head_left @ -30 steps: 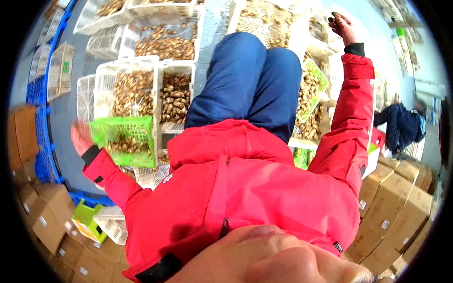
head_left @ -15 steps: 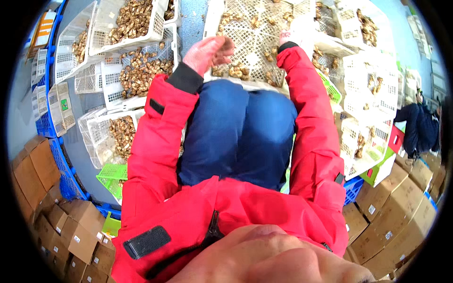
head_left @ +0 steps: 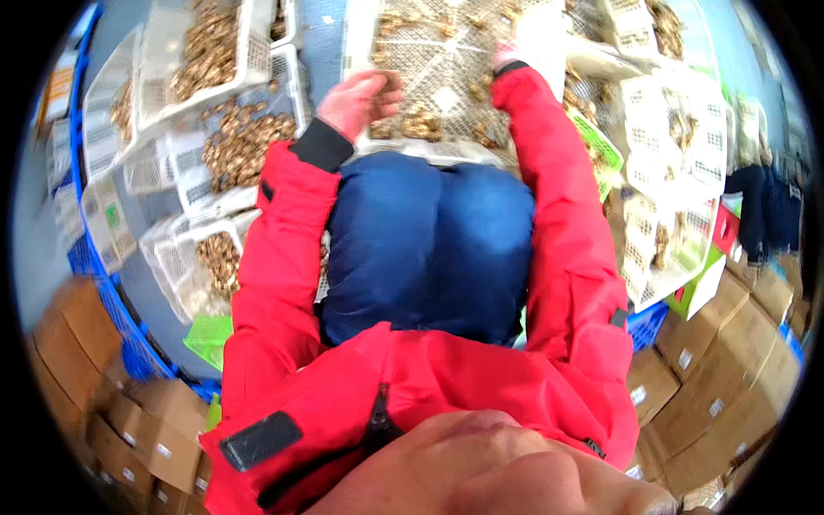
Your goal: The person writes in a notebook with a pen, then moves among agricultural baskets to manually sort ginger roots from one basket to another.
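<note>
Ahead of my knees lies a shallow white mesh crate (head_left: 445, 101) with scattered small glossy brown lumps (head_left: 422, 126), whose kind I cannot make out. My left hand (head_left: 359, 101) hovers by the crate's left rim, palm turned inward. Its fingers are loosely bent and a little apart, and nothing shows in them. At the crate's right side is my right hand (head_left: 506, 53), washed out by glare and blurred. Its fingers are hidden, so I cannot see whether it holds anything. Both arms wear red sleeves with black cuffs.
White baskets (head_left: 251, 51) of brown lumps stand on the left; more white crates (head_left: 675, 129) line the right. A green basket (head_left: 594, 137) sits beside my right forearm. Cardboard boxes (head_left: 717, 386) are stacked behind on both sides. Another person (head_left: 762, 206) is at the far right.
The whole view has shifted slightly, and the crates sit further left in it. My left fingers look more curled than before. My right hand stays at the crate's right side.
</note>
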A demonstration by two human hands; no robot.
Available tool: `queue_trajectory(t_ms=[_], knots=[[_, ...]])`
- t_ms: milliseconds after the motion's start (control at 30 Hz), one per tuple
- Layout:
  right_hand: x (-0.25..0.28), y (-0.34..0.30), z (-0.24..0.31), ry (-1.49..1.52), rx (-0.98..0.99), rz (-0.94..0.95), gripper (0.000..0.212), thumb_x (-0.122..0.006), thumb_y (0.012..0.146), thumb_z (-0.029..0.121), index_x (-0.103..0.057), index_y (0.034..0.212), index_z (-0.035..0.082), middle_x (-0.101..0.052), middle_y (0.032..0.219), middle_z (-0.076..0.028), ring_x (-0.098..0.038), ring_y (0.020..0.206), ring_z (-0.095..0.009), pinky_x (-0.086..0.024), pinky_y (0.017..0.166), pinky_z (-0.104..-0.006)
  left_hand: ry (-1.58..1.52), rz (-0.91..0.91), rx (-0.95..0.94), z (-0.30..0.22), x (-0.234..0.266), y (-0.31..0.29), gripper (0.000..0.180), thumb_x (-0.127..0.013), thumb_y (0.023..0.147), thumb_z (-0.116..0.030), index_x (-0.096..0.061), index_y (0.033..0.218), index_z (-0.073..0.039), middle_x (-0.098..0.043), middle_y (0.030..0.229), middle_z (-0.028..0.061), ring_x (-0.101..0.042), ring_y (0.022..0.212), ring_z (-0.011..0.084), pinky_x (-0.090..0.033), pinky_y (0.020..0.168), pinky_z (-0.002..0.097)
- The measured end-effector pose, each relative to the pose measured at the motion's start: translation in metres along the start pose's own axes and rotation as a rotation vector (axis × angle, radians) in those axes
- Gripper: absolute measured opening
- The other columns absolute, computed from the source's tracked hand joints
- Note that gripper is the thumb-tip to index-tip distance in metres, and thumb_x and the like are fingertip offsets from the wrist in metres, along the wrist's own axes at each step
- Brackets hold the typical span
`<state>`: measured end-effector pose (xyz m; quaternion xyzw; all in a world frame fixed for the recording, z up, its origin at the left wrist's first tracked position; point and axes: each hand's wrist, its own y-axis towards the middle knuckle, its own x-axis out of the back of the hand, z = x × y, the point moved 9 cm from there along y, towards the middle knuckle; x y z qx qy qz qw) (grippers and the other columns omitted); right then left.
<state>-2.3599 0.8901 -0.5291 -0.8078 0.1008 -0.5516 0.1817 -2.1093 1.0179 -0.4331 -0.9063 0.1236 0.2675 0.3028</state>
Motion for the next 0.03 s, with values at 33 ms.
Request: queue_trajectory(t_ms=[33], knots=[[-0.0153,-0.0153,-0.0269,0.002,-0.05,0.029,0.021,-0.052,0.078,0.018,-0.067,0.093,0.016,-0.064,0.099,-0.002,-0.059,0.095,-0.019,-0.05,0.061,-0.0448,-0.001,-0.03,0.003,-0.0003,0.0085,0.0005,0.031,-0.046,0.089,-0.021,-0.048,0.112,0.0,-0.056,0.107,0.0119,-0.056,0.093,0.0219,-0.047,0.078,0.0331]])
